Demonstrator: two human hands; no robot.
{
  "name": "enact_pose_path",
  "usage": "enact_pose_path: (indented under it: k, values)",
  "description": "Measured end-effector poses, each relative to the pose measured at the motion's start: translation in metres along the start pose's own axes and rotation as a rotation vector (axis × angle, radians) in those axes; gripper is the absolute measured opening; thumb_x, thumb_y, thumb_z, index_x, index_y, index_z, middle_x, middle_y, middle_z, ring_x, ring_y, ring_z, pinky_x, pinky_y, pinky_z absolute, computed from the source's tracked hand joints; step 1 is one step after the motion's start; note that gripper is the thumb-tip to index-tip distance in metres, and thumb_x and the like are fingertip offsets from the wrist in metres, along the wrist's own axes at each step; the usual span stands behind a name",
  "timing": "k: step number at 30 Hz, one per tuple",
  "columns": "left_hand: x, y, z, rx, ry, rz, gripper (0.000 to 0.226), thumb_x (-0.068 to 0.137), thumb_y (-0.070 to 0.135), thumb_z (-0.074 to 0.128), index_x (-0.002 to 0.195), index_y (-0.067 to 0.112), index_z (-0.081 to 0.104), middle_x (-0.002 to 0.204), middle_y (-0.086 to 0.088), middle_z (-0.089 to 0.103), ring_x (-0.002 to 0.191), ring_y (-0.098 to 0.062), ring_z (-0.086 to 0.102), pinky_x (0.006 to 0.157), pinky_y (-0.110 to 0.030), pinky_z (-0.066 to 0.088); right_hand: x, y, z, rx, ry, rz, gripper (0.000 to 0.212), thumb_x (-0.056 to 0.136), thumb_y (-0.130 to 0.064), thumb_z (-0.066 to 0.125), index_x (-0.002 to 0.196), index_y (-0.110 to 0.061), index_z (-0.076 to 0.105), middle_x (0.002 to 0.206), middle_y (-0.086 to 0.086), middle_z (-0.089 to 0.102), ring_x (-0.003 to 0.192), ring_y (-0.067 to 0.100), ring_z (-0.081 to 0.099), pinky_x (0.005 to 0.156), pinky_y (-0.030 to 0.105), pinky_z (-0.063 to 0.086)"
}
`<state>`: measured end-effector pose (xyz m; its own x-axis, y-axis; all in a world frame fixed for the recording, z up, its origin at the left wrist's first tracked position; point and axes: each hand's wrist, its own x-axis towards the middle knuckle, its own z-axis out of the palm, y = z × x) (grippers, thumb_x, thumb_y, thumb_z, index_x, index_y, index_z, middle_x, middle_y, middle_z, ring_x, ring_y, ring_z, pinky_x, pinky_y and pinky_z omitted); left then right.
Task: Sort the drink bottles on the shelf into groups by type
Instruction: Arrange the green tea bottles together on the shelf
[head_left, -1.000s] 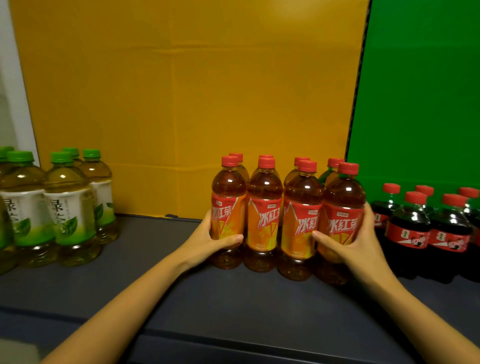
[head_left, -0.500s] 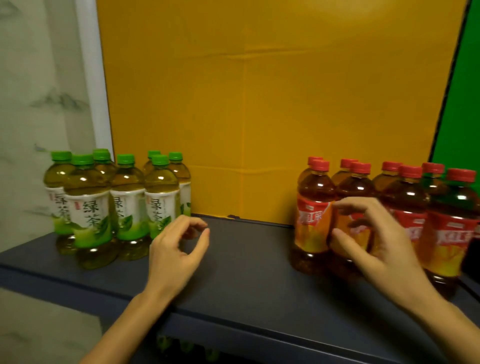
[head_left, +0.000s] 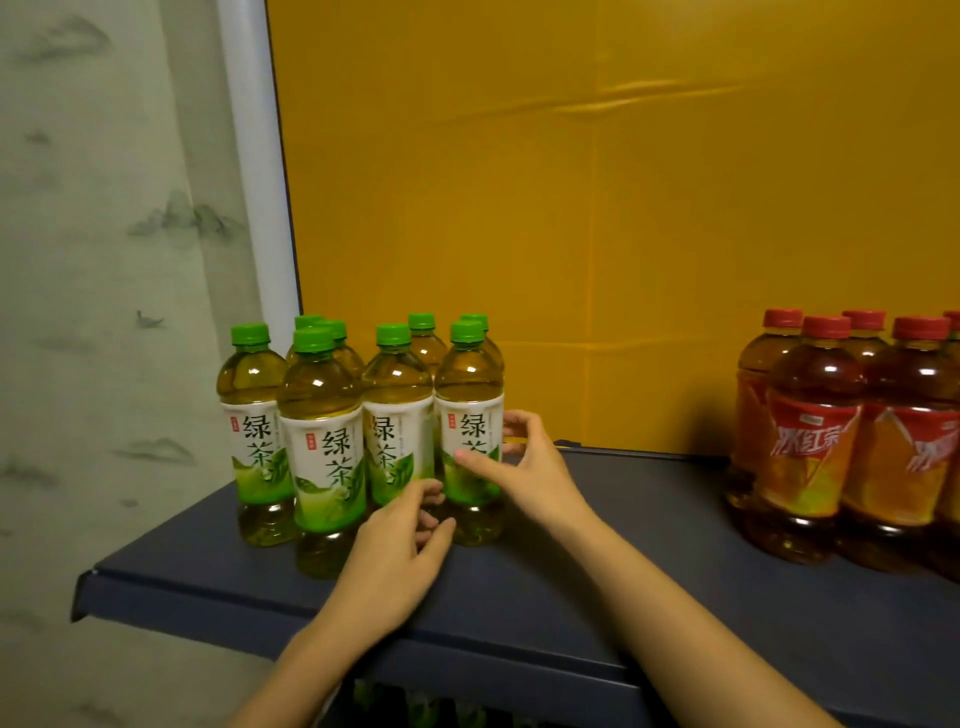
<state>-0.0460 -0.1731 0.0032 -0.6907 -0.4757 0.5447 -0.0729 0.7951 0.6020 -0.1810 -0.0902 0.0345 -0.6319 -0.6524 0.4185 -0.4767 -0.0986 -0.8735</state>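
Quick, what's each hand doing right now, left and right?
Left hand: open, fingers loosely curled, gripping nothing.
Right hand: thumb and fingers round the rightmost front green tea bottle.

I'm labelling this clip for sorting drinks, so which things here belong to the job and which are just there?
Part of the job: green tea bottles; red-capped iced tea bottles; shelf; left hand; right hand, thumb on the rightmost green bottle.
Just there: yellow backboard; patterned wall; white post.
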Motion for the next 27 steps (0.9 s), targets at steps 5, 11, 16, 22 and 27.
enact_pose_path:
  k: [5, 11, 16, 22, 27]
  values:
    - [0.007, 0.000, -0.003, -0.010, -0.146, -0.044, 0.054, 0.093, 0.021, 0.049, 0.142, 0.014, 0.027, 0.136, 0.000, 0.048, 0.115, -0.010, 0.054, 0.102, -0.031, 0.042, 0.004, 0.013, 0.009, -0.144, 0.032, 0.006, 0.069, 0.060, -0.037, 0.083, 0.117, -0.020, 0.049, 0.115, -0.005, 0.063, 0.107, 0.012, 0.059, 0.092, 0.038, 0.051]
    - [0.020, 0.005, 0.020, -0.085, -0.259, -0.082, 0.076, 0.096, 0.021, 0.045, 0.146, 0.010, -0.012, 0.157, -0.003, -0.008, 0.145, -0.014, -0.003, 0.117, -0.026, 0.002, 0.009, 0.014, -0.033, -0.223, 0.178, 0.027, 0.065, 0.062, -0.028, 0.084, 0.117, -0.015, 0.051, 0.117, 0.003, 0.064, 0.106, 0.018, 0.060, 0.090, 0.043, 0.052]
    - [0.052, 0.020, 0.046, -0.030, -0.164, -0.170, 0.088, 0.093, 0.015, 0.050, 0.140, -0.001, -0.023, 0.153, -0.017, -0.023, 0.144, -0.027, -0.015, 0.115, -0.030, -0.003, 0.008, 0.024, -0.073, -0.241, 0.247, 0.097, 0.065, 0.067, -0.022, 0.080, 0.123, -0.012, 0.049, 0.123, 0.008, 0.060, 0.111, 0.023, 0.057, 0.093, 0.040, 0.050]
    - [0.081, 0.027, 0.067, -0.056, 0.057, -0.285, 0.090, 0.090, 0.015, 0.056, 0.142, -0.003, -0.015, 0.155, -0.020, -0.010, 0.144, -0.032, -0.003, 0.116, -0.037, 0.005, 0.005, 0.038, -0.088, -0.178, 0.259, 0.082, 0.054, 0.072, -0.023, 0.076, 0.120, -0.017, 0.051, 0.120, 0.004, 0.060, 0.105, 0.014, 0.056, 0.085, 0.027, 0.046]
    - [0.095, 0.019, 0.074, -0.065, 0.165, -0.358, 0.087, 0.087, 0.017, 0.061, 0.143, -0.003, -0.001, 0.152, -0.023, 0.011, 0.142, -0.035, 0.012, 0.115, -0.041, 0.013, 0.008, 0.048, -0.083, -0.338, 0.288, -0.002, 0.045, 0.079, -0.031, 0.070, 0.118, -0.020, 0.052, 0.107, -0.002, 0.049, 0.111, 0.015, 0.046, 0.091, 0.028, 0.040]
